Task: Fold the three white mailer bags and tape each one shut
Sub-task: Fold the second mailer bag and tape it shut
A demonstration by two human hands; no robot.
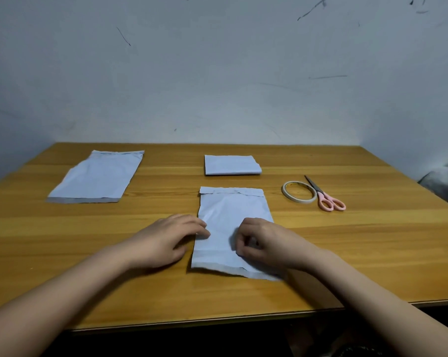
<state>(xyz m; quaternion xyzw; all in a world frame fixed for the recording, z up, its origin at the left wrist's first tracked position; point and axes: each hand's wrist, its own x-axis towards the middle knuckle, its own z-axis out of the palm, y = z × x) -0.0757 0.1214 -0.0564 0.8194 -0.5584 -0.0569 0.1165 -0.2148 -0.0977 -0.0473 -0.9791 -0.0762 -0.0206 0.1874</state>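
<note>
Head view: left hand (163, 240) rests flat, right hand (261, 244) pinches near mailer bag (233, 210), whose long axis runs away from both.

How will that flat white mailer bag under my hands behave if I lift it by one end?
The mailer bag will probably flop and sag, since it lies thin, flat and creased on the table. It looks very light, so it could slide on the smooth wood unless the left hand or right hand pins it.

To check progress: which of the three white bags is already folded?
The far middle bag, a compact rectangle. The left bag and near bag lie flat.
</note>
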